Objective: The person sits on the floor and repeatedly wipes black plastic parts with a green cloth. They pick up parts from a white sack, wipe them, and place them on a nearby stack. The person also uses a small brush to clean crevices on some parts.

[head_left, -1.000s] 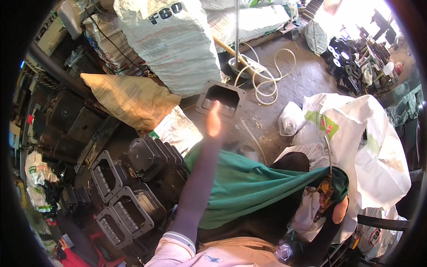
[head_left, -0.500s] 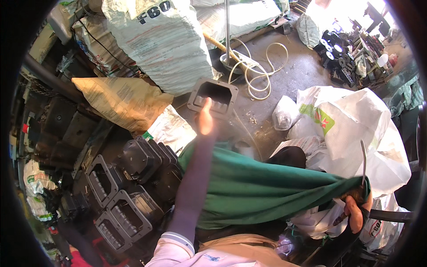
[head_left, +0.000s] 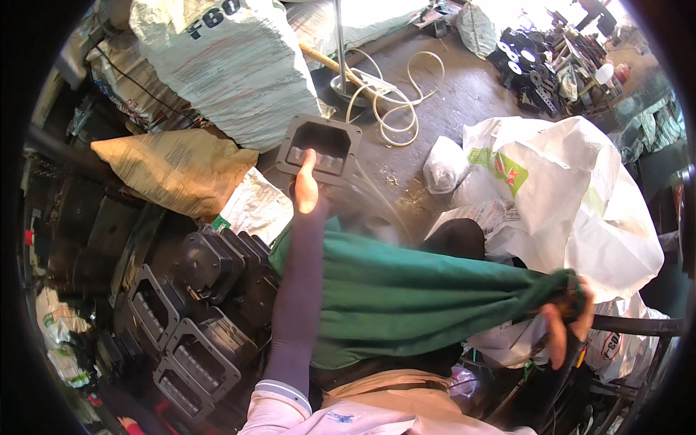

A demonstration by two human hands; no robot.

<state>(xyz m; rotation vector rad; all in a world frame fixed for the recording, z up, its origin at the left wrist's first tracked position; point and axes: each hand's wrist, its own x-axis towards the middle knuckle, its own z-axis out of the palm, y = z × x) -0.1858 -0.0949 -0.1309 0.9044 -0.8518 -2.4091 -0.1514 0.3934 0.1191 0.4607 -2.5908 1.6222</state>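
My left hand [head_left: 307,185] is closed on a grey box-shaped housing [head_left: 336,166] with a square flanged rim. Its open cavity faces up, and my thumb presses over the near edge onto the ribbed inside. Stretched across my lap is a green cloth [head_left: 413,290], its right end bunched up. My right hand [head_left: 565,326], smeared by motion, grips that bunched end. Whether anything else is inside the right hand's grip cannot be made out.
Several similar dark housings [head_left: 196,359] are stacked at my left. Beyond lie a brown paper sack [head_left: 174,170] and a large white sack [head_left: 225,72]. A pale looped hose [head_left: 417,119] rests on the floor. At right bulges a white bag [head_left: 565,196] beside a dark bar [head_left: 638,326].
The view has shifted, so most things sit farther left and higher. A thin metal rod standing by my right hand no longer shows. Both hands keep their holds.
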